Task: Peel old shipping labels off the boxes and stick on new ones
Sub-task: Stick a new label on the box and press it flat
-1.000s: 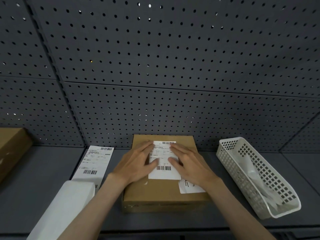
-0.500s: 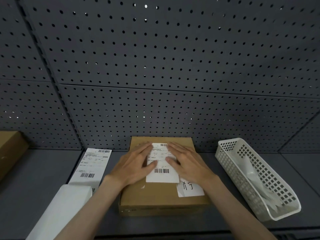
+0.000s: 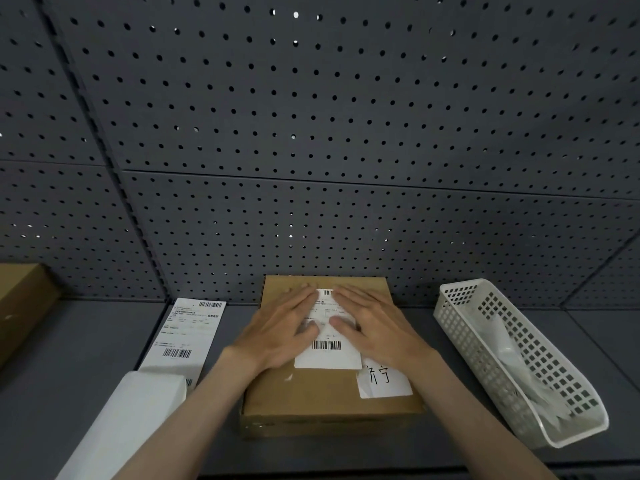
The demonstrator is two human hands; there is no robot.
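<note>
A flat brown cardboard box [image 3: 311, 396] lies on the grey shelf in front of me. A white shipping label [image 3: 327, 355] with barcodes sits on its top. My left hand [image 3: 280, 334] and my right hand [image 3: 377, 327] lie flat on the label, palms down, fingers spread, thumbs close together over its middle. A smaller white sticker [image 3: 384, 379] with handwritten characters is stuck at the box's right, just below my right wrist. Neither hand holds anything.
A long sheet of labels [image 3: 187, 334] lies left of the box, with a white block [image 3: 128, 420] over its near end. A white perforated basket [image 3: 519, 358] holding crumpled backing paper stands at the right. Another brown box [image 3: 20, 303] sits far left. Pegboard wall [image 3: 311, 133] behind.
Both hands have slid a little further up the label, towards the box's far edge, still pressed flat. The box has not moved.
</note>
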